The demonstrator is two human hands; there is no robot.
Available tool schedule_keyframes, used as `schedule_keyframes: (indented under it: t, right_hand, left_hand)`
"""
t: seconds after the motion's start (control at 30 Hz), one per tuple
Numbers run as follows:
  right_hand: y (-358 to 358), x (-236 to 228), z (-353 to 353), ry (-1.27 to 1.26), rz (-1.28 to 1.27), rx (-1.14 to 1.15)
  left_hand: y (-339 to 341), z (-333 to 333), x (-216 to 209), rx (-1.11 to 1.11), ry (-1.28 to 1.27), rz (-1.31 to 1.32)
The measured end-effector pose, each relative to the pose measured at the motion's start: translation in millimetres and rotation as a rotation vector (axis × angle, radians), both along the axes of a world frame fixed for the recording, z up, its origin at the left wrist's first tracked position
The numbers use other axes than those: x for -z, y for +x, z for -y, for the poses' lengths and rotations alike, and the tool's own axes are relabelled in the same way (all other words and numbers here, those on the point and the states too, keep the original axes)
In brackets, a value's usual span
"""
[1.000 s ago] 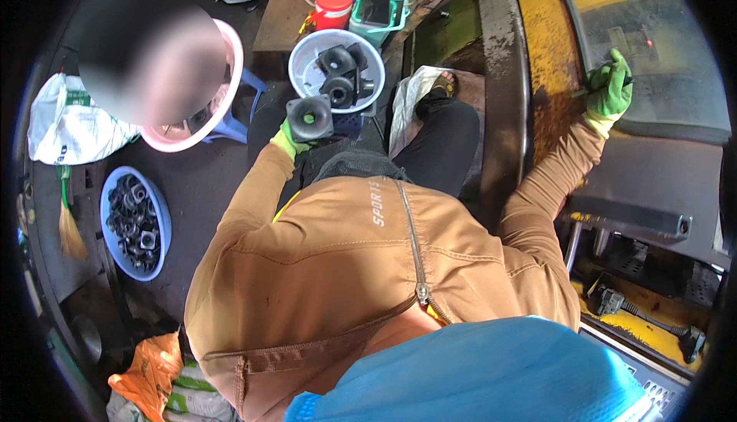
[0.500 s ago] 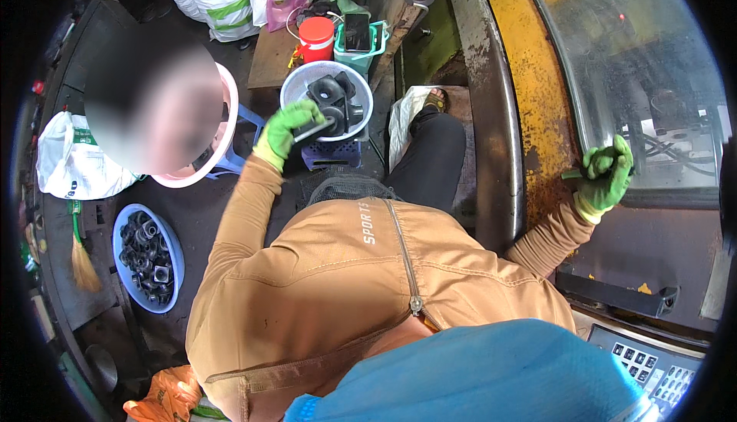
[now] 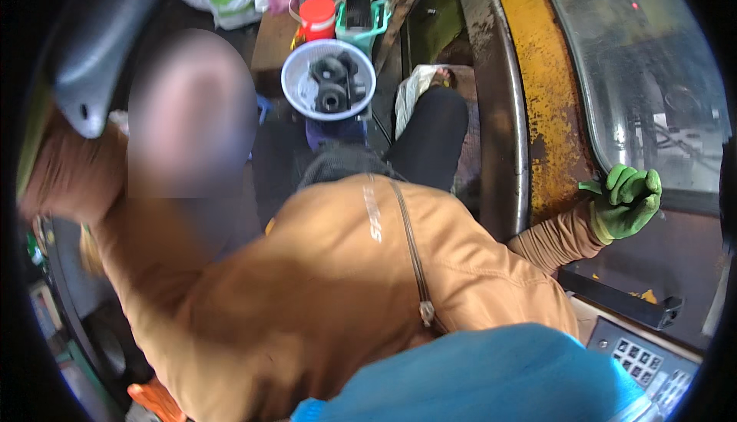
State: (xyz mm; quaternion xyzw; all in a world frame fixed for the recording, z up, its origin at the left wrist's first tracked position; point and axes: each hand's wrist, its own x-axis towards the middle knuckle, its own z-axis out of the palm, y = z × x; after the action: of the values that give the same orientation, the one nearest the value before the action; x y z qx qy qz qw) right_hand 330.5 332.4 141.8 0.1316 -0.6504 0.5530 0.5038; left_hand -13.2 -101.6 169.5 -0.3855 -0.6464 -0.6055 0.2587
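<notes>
My right hand (image 3: 626, 203), in a green glove, is raised beside the glass window of the yellow machine. Its fingers are loosely curled with a gap toward the palm, and I see nothing in them. My left arm is lifted at the far left, its brown sleeve (image 3: 73, 168) smeared by motion. The left hand itself is almost wholly hidden at the picture's rim. Close to the camera, above that sleeve, looms a smooth dark grey piece (image 3: 88, 92) with a small hole near its rounded end; whether the left hand holds it, I cannot tell.
A white basket (image 3: 290, 98) with several black ring-shaped parts (image 3: 332, 98) stands ahead of me. Behind it are a red lidded jar (image 3: 317, 16) and a teal basket (image 3: 376, 19). The rusty yellow machine frame (image 3: 549, 138) borders my right; a button panel (image 3: 641, 360) sits lower right.
My left hand has swung from the white basket up to the far left, and the dark grey piece has come into view. My right hand has shifted slightly right and down, its fingers loosened.
</notes>
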Motion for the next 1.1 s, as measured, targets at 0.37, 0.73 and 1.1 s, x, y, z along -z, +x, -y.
schedule_keyframes:
  t: [0.37, 0.73, 1.1]
  right_hand:
    - [-3, 0, -12, -0.083, -0.01, -0.057]
    - [-6, 0, 16, -0.104, -0.032, 0.094]
    - [-7, 0, 16, -0.07, -0.018, 0.019]
  left_hand:
    - [-3, 30, 37, 0.052, -0.05, 0.014]
    - [-27, 14, 70, 0.108, -0.035, 0.074]
    - [-12, 18, 79, 0.129, 0.022, 0.051]
